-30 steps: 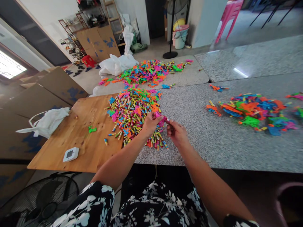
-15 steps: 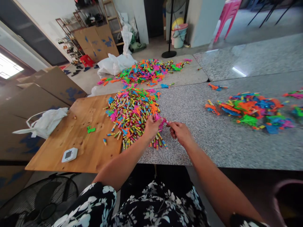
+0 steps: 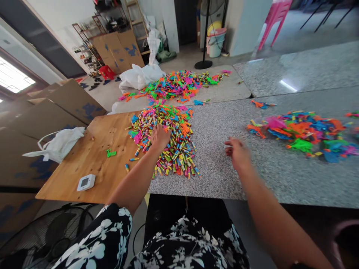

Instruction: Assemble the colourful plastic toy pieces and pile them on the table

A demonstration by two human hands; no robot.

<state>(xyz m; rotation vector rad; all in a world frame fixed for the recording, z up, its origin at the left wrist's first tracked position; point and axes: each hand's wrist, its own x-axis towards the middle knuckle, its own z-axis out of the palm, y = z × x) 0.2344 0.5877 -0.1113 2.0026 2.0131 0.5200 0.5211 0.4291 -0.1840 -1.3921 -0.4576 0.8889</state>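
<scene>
My left hand reaches into the near heap of small colourful tubes and plastic toy guns. Its fingertips are down among the pieces and partly hidden, so whether they grip anything cannot be made out. A bit of orange shows beside the fingers. My right hand hovers over the speckled stone table between that heap and the right-hand pile of toy guns. Its fingers are loosely bent and apart, with nothing visible in them. A blurred pink toy gun is at the left part of the right-hand pile.
A wooden board at the left bears a white digital timer and a green toy gun. Behind lies another heap of toy guns by a white bag. Cardboard boxes stand left.
My hands have parted from a pink toy gun they held together. The left has moved left into the heap, the right has moved right. A pink toy gun now shows at the right-hand pile.
</scene>
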